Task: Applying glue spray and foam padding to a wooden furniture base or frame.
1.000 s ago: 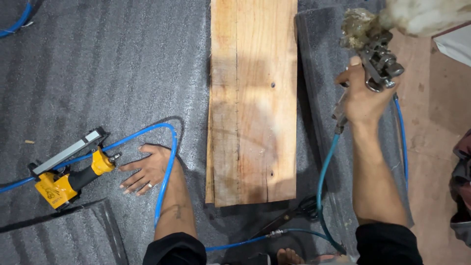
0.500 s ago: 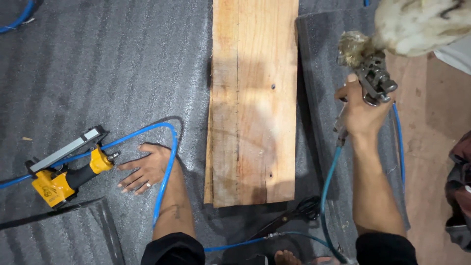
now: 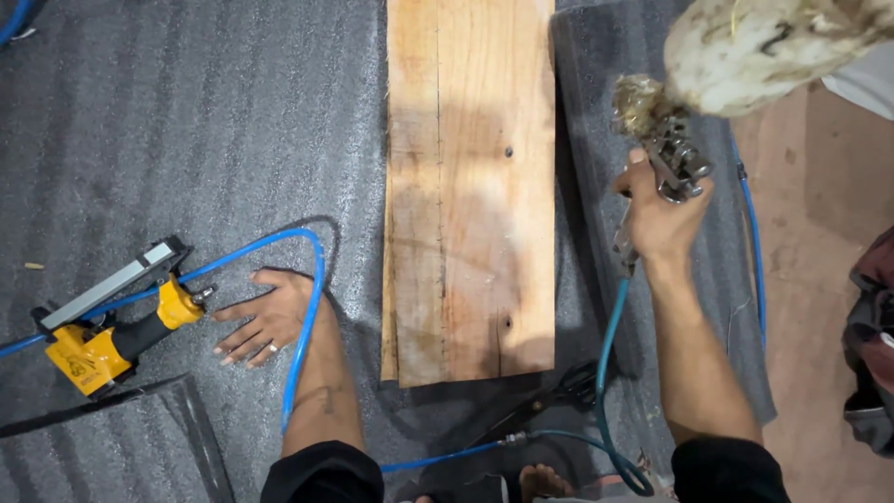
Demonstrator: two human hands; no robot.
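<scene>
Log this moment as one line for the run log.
left hand flat on grey mat | right hand grips spray gun | nail gun beside left

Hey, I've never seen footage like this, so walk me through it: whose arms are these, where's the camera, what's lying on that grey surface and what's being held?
There is no machine here: these are a person's two bare arms, filmed by a camera worn on their head and looking straight down. The surface is a grey ribbed carpet. A pale wooden board made of joined planks lies on it in the middle. The left hand rests flat and open on the carpet, beside a yellow and black air nail gun and just inside a loop of thin blue air hose; it holds nothing. The right hand is raised to the right of the board and grips a metal spray gun with a crusted white cup, fed by a second, teal-blue hose running down past the forearm. A bare foot shows at the bottom edge.
</scene>
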